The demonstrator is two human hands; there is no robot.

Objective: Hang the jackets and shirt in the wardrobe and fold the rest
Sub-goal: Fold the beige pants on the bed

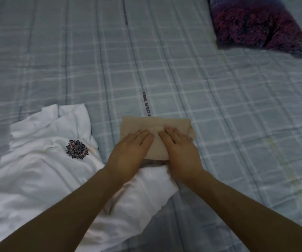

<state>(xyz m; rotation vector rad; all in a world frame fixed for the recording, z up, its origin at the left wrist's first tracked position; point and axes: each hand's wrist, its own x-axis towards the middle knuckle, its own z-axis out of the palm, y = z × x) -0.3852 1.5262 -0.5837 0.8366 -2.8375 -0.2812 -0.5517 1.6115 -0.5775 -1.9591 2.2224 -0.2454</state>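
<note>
Flat hands [157, 144] on (seemingly folded) beige garment [153, 123]

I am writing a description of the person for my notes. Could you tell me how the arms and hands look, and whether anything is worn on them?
Both forearms are bare up to the frame edge: no sleeves show. The left hand and right hand wear no gloves, and no rings, watch or bracelet can be seen. The fingernails look short and unpainted, though the picture is dim.

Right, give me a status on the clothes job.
Nearly done: the beige garment lies as a compact fold on the bed. In hand: left hand and right hand press it flat. Left: the white shirt lies unfolded beside it. No wardrobe in view.
</note>
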